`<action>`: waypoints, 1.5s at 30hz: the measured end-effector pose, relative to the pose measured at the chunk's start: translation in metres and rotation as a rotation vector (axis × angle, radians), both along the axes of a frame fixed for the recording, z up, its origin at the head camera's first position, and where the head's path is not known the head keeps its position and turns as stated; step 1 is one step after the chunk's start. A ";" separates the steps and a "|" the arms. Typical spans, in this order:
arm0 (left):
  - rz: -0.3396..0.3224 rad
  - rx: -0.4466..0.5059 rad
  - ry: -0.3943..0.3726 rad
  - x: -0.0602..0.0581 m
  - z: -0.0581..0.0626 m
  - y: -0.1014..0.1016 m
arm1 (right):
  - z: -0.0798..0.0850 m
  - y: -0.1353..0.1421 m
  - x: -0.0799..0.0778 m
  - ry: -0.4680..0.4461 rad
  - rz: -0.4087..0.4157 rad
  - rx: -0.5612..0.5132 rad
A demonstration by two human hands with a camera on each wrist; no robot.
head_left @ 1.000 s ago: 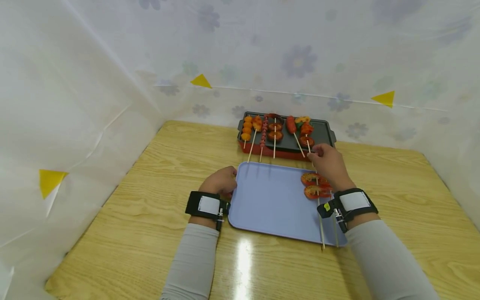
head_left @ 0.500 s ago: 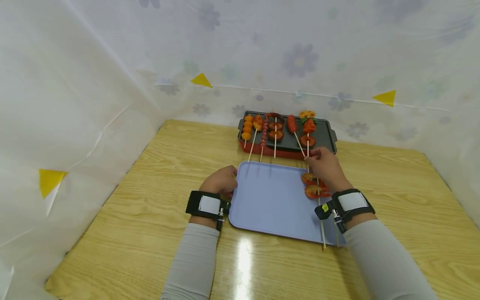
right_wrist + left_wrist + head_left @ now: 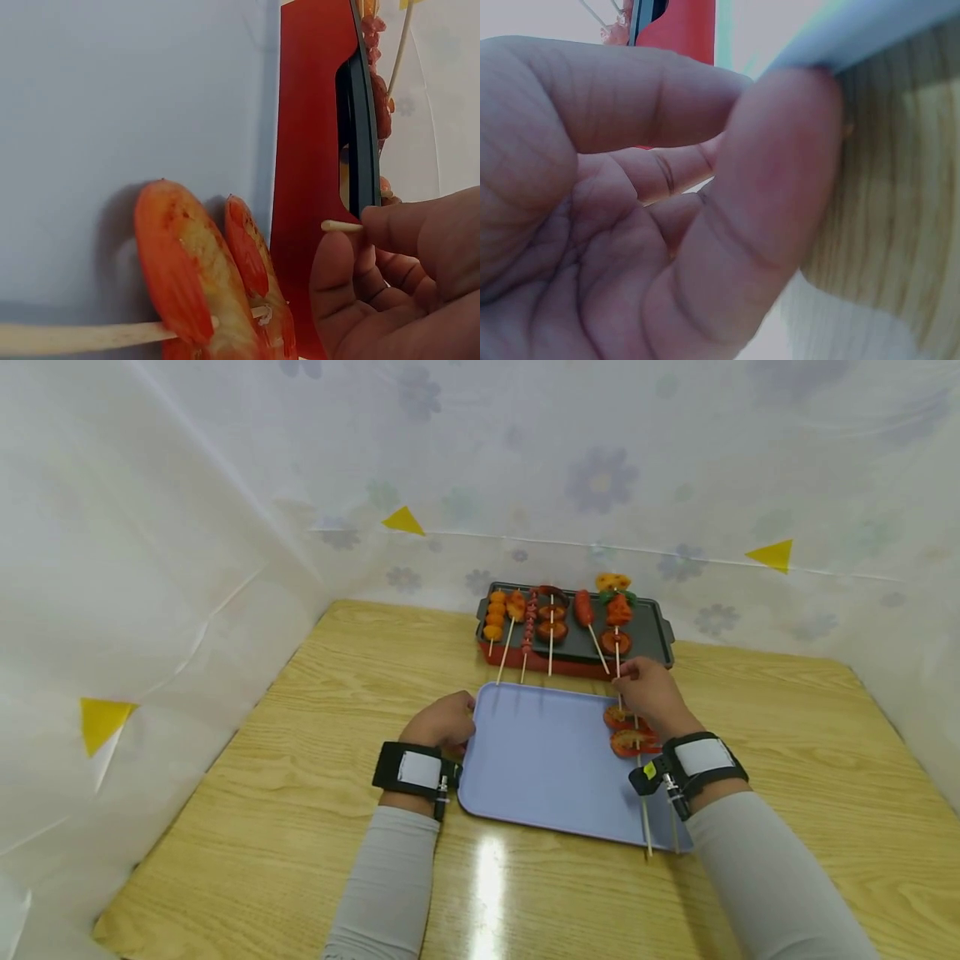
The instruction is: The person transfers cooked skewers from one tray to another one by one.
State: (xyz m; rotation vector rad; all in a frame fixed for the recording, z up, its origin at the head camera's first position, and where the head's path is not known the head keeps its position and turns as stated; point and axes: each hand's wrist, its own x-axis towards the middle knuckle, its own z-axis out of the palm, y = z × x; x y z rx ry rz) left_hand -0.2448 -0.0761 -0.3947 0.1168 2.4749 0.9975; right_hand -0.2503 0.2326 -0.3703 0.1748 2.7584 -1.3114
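My left hand [image 3: 438,722] pinches the left edge of a pale blue tray [image 3: 540,760]; the left wrist view shows thumb and forefinger meeting at its rim. Between thumb and fingertips, my right hand [image 3: 654,693] holds the stick of a mixed skewer [image 3: 618,610], whose stick end [image 3: 340,226] pokes out in the right wrist view. The skewer's yellow, green, red and brown pieces overlap the right part of a black-topped red grill [image 3: 648,627]. Below that hand, a shrimp skewer [image 3: 628,743] lies on the tray's right side, partly hidden by my wrist.
Other skewers lie on the grill: orange balls [image 3: 494,618], a small meat piece [image 3: 515,606], thin pink meat [image 3: 529,622], brown mushroom slices [image 3: 552,631] and a red sausage [image 3: 583,608]. A second stick [image 3: 674,831] shows at the tray's lower right. The wooden table [image 3: 315,777] meets a flowered curtain behind.
My right hand has shifted slightly left. The mixed skewer has swung from slanted to nearly straight, and its yellow tip has moved toward the grill's back edge. My left hand has stayed put.
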 end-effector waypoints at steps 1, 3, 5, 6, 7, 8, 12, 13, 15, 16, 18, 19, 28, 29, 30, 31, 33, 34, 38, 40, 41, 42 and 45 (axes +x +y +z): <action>-0.001 -0.002 0.000 0.000 0.000 0.000 | 0.000 0.000 -0.001 -0.003 0.001 -0.002; 0.003 -0.001 -0.003 0.000 0.000 0.000 | -0.001 -0.001 -0.002 -0.010 0.000 -0.007; 0.006 0.000 -0.001 0.000 0.000 -0.001 | -0.001 -0.001 -0.003 -0.016 0.004 -0.014; 0.006 0.001 -0.001 0.001 -0.001 -0.001 | -0.002 -0.001 -0.004 -0.018 0.004 -0.011; 0.007 0.000 -0.001 0.001 -0.001 -0.001 | -0.002 -0.001 -0.005 -0.022 0.004 -0.012; 0.007 0.001 -0.001 0.002 -0.001 -0.001 | -0.002 -0.001 -0.005 -0.025 0.002 -0.011; 0.003 0.003 0.006 0.003 0.000 -0.001 | -0.003 -0.002 -0.006 -0.025 0.000 -0.024; 0.003 0.005 0.008 0.003 0.000 -0.001 | -0.003 -0.002 -0.006 -0.023 0.001 -0.031; 0.003 0.007 0.011 0.003 0.001 -0.001 | -0.003 -0.002 -0.006 -0.018 0.004 -0.048; 0.002 0.008 0.012 0.003 0.001 -0.001 | -0.003 -0.002 -0.005 -0.015 0.006 -0.054; 0.001 0.007 0.011 0.003 0.002 -0.001 | -0.002 -0.002 -0.003 -0.007 0.010 -0.067; 0.002 0.006 0.011 0.003 0.002 -0.001 | -0.002 -0.001 -0.003 -0.002 0.013 -0.069; 0.004 0.003 0.003 0.002 0.001 -0.001 | 0.000 0.000 0.005 0.036 0.026 -0.053; 0.004 0.005 0.002 0.002 0.000 -0.001 | 0.000 0.000 0.006 0.043 0.029 -0.045; 0.003 0.005 0.001 0.001 0.000 0.000 | 0.000 0.000 0.007 0.052 0.031 -0.034; 0.003 0.006 0.001 0.001 0.000 0.000 | 0.000 -0.001 0.009 0.061 0.034 -0.021; 0.003 0.009 -0.002 0.001 0.000 0.000 | 0.000 -0.001 0.012 0.079 0.042 0.007; 0.004 0.011 -0.004 0.001 0.000 0.000 | 0.000 -0.001 0.014 0.086 0.044 0.019; 0.004 0.020 -0.002 0.001 0.000 0.001 | 0.002 -0.004 0.023 0.106 0.046 0.049; -0.002 0.016 0.007 0.001 0.001 0.000 | 0.004 -0.005 0.026 0.114 0.040 0.046; -0.005 0.014 0.010 0.001 0.001 0.000 | 0.004 -0.006 0.028 0.120 0.039 0.043; -0.009 0.013 0.013 0.001 0.002 0.000 | 0.005 -0.007 0.030 0.124 0.037 0.041; -0.019 0.004 0.022 0.002 0.003 0.000 | 0.007 -0.009 0.034 0.143 0.033 0.042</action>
